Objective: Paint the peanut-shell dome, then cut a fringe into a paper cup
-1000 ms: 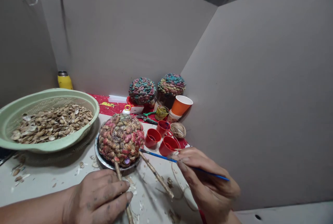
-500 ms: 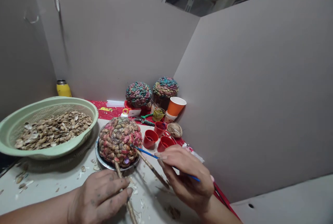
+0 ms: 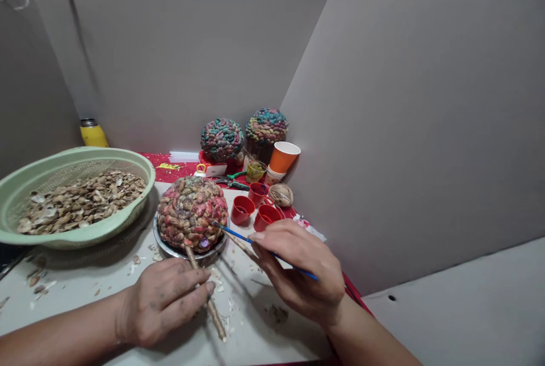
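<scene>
The left hand (image 3: 164, 301) covers the middle section of the left stick (image 3: 216, 320); its palm is concealed. The right hand (image 3: 300, 269) hides the lower end of the right stick (image 3: 239, 244). The shell ball (image 3: 191, 213) obscures the interior of the metal bowl (image 3: 164, 247). Contact between brush (image 3: 241, 234) tip and ball: too small to confirm. The green basket (image 3: 106, 231) extends beyond the left edge.

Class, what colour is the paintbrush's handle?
The paintbrush handle is blue, best seen in the head view.
</scene>
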A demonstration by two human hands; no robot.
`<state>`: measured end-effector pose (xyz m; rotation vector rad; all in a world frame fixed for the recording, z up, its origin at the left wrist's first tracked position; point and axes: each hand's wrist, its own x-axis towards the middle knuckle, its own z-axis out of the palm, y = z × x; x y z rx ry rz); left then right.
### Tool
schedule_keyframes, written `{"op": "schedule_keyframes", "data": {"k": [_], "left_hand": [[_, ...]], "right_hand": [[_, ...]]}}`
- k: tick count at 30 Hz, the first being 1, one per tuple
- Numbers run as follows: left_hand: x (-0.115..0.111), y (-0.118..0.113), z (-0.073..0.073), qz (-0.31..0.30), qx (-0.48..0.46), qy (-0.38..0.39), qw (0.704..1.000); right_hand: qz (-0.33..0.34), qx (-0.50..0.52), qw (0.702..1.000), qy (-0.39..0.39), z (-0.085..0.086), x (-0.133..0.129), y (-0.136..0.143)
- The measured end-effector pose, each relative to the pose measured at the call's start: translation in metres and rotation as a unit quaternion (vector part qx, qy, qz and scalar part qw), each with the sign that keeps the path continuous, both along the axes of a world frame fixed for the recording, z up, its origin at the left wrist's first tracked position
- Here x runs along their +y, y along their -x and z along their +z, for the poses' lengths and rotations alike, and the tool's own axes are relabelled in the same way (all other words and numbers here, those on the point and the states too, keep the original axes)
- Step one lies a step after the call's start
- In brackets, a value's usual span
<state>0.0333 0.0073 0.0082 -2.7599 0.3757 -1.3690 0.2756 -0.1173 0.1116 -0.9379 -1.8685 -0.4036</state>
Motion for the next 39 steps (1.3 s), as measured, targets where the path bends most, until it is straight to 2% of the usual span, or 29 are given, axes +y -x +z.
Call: {"op": "schedule_keyframes", "data": {"k": [3,6,11,14,17,19,20,22,23,25,26,27,28,29,31,32,33,34,35,36,37,38,39], "left_hand": [[0.001,0.0,0.0,-0.003,0.0,-0.002,1.0],[0.0,-0.002,0.004,0.002,-0.009,-0.002,1.0],[-0.003,-0.008,0.023,0.014,-0.003,-0.017,1.0],[-0.008,-0.006,0.033,0.026,-0.003,-0.01,1.0],[-0.017,0.007,0.039,-0.001,-0.013,0.055,0.998],[-0.025,0.018,0.04,-0.041,0.014,0.147,0.988],[-0.029,0.022,0.04,-0.045,0.012,0.228,0.973],[-0.037,0.025,0.037,-0.068,0.064,0.406,0.909],[-0.039,0.023,0.035,-0.059,0.112,0.506,0.853],[-0.043,0.015,0.029,-0.04,0.219,0.688,0.691],[-0.044,0.01,0.026,-0.038,0.245,0.753,0.61],[-0.044,0.005,0.023,-0.04,0.253,0.794,0.551],[-0.045,0.0,0.02,-0.044,0.257,0.818,0.513],[-0.045,-0.003,0.018,-0.053,0.263,0.831,0.487],[-0.044,-0.004,0.016,-0.067,0.291,0.835,0.462],[-0.043,-0.002,0.015,-0.069,0.301,0.822,0.478],[-0.042,0.002,0.015,-0.064,0.296,0.792,0.531],[-0.04,0.007,0.015,-0.053,0.271,0.737,0.617],[-0.038,0.013,0.015,-0.038,0.227,0.645,0.729],[-0.036,0.02,0.015,-0.028,0.158,0.513,0.843],[-0.034,0.026,0.016,-0.025,0.104,0.382,0.918],[-0.033,0.031,0.017,-0.038,0.075,0.27,0.959],[-0.031,0.034,0.019,-0.048,0.042,0.173,0.983]], "right_hand": [[-0.007,0.025,1.0,0.01,0.001,-0.004,0.0],[-0.006,0.041,0.999,-0.019,0.006,-0.003,0.004],[-0.015,0.039,0.999,0.01,0.017,0.006,0.013],[-0.048,0.112,0.992,-0.024,0.02,0.005,0.013],[-0.114,0.21,0.967,-0.09,0.018,0.002,0.007],[-0.135,0.26,0.949,-0.114,0.013,0.002,0.001],[-0.135,0.28,0.943,-0.121,0.009,0.004,-0.002],[-0.125,0.315,0.932,-0.129,-0.003,0.008,-0.007],[-0.121,0.33,0.928,-0.123,-0.01,0.01,-0.009],[-0.121,0.356,0.921,-0.098,-0.027,0.012,-0.013],[-0.125,0.368,0.917,-0.088,-0.035,0.012,-0.014],[-0.132,0.376,0.913,-0.085,-0.044,0.012,-0.015],[-0.142,0.382,0.909,-0.087,-0.052,0.011,-0.017],[-0.153,0.385,0.905,-0.093,-0.059,0.009,-0.018],[-0.17,0.378,0.904,-0.11,-0.07,0.006,-0.02],[-0.172,0.363,0.908,-0.119,-0.074,0.005,-0.021],[-0.169,0.34,0.916,-0.129,-0.077,0.004,-0.022],[-0.163,0.311,0.926,-0.137,-0.078,0.004,-0.023],[-0.154,0.279,0.937,-0.142,-0.078,0.003,-0.023],[-0.143,0.251,0.947,-0.143,-0.078,0.002,-0.024],[-0.131,0.23,0.954,-0.139,-0.076,0.001,-0.025],[-0.119,0.216,0.96,-0.135,-0.074,0.001,-0.027],[-0.111,0.207,0.963,-0.133,-0.072,0.0,-0.028]]}}
